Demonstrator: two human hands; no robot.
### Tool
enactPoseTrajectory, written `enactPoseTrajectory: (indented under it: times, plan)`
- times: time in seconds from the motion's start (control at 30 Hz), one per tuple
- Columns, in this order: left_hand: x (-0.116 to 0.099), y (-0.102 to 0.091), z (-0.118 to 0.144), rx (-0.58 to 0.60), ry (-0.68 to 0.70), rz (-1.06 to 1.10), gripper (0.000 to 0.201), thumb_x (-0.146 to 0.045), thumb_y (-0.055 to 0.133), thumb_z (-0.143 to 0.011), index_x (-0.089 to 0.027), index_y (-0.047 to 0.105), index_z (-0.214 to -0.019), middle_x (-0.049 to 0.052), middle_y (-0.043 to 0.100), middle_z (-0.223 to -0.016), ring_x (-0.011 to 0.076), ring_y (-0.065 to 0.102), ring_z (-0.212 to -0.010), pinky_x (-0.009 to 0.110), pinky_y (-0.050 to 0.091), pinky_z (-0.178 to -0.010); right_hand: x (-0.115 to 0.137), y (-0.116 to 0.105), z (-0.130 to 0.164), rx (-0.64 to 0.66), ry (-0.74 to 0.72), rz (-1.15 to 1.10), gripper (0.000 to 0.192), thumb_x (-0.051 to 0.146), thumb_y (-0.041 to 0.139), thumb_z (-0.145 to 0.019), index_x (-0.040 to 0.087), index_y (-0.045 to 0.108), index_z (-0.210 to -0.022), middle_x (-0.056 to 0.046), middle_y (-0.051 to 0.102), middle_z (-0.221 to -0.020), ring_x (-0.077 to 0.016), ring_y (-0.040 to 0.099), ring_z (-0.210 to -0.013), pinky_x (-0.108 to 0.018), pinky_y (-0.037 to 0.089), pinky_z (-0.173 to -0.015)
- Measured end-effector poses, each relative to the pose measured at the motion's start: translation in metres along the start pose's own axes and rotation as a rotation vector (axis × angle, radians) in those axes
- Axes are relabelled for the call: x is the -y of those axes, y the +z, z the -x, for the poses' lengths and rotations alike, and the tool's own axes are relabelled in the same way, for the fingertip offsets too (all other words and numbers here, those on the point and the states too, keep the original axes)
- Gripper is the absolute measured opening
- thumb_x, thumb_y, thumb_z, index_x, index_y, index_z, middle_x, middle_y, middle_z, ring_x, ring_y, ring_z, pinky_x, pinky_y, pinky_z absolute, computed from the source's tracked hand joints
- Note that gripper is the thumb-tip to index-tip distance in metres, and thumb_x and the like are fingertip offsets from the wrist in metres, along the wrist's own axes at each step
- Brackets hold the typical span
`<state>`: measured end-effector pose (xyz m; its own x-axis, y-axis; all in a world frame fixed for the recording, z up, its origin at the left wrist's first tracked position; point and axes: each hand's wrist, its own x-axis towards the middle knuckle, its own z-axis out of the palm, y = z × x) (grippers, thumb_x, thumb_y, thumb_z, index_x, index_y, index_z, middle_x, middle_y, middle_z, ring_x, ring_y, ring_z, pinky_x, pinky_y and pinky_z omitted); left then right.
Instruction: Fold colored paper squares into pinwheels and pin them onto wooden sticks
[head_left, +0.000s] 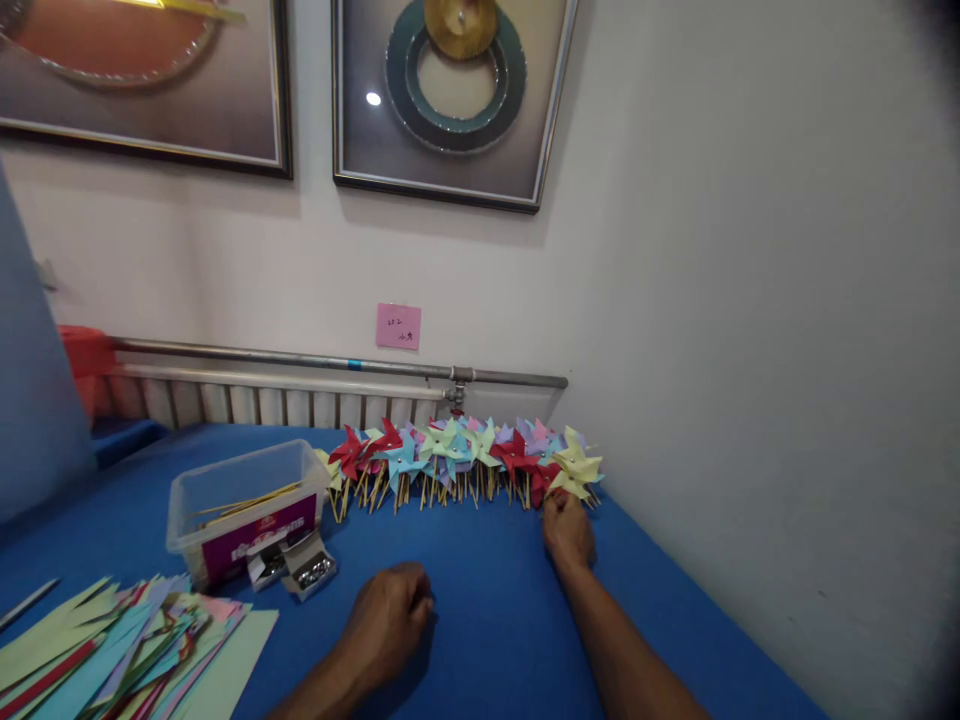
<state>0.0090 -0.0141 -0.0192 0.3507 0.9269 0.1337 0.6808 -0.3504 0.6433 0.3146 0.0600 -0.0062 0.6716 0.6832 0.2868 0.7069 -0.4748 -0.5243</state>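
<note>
Along the far side of the blue table lies a long row of paper pinwheels [442,450] on thin wooden sticks, in red, blue, yellow, green, pink and purple. At its right end my right hand [570,532] is closed just under a pale yellow pinwheel [575,466], its fingers pinched where the stick would be; the stick itself is hidden by the hand. My left hand [391,618] rests nearer to me on the tabletop, fingers curled in, with nothing seen in it. Two small open boxes of metal pins [311,570] lie to its left.
A clear plastic tub [247,475] with wooden sticks stands at the left. In front of it is a heap of coloured paper strips and sheets [135,650], with a pen [28,604] beside it. A radiator with pipes [300,400] runs behind the blue table [487,610]; a wall closes the right side.
</note>
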Motion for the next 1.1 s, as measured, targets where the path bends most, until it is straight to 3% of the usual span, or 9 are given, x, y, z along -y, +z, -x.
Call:
enactPoseTrajectory:
  times: [0.23,0.53,0.9,1.1]
  plan:
    - [0.002,0.002,0.0,0.015,-0.005,-0.004,0.01,-0.017,0.054,-0.084,-0.019,0.063,-0.082,0.003,0.069,-0.085,0.0155,0.059,-0.079,0.026,0.033,-0.07,-0.013,-0.013,-0.012,-0.003,-0.159,0.059,0.018,0.028,0.048,-0.098,0.02,0.065,-0.099,-0.009,0.073,-0.089,-0.0207,0.066,-0.078,-0.028,0.031,-0.061]
    - [0.006,0.005,0.0,0.051,-0.006,-0.059,0.01,-0.015,0.054,-0.084,-0.02,0.063,-0.083,0.002,0.069,-0.086,0.0152,0.06,-0.079,0.026,0.034,-0.071,-0.016,0.005,-0.025,-0.03,-0.242,0.004,0.016,0.022,0.048,-0.098,0.019,0.064,-0.093,-0.007,0.07,-0.088,-0.0176,0.062,-0.08,-0.026,0.032,-0.065]
    - [0.017,0.01,-0.002,0.049,0.036,-0.064,0.012,-0.016,0.052,-0.085,-0.02,0.063,-0.084,0.003,0.069,-0.086,0.016,0.06,-0.08,0.027,0.037,-0.074,-0.019,0.012,-0.026,-0.018,-0.237,-0.03,0.013,0.021,0.052,-0.098,0.018,0.063,-0.093,-0.008,0.071,-0.09,-0.0187,0.064,-0.082,-0.026,0.034,-0.067]
    - [0.012,0.007,0.0,0.056,0.025,-0.071,0.012,-0.017,0.052,-0.085,-0.02,0.063,-0.083,0.003,0.07,-0.086,0.0167,0.061,-0.079,0.027,0.038,-0.073,-0.021,0.012,-0.023,-0.013,-0.219,-0.043,0.007,0.023,0.057,-0.095,0.019,0.062,-0.094,-0.007,0.071,-0.09,-0.0189,0.065,-0.083,-0.025,0.035,-0.068]
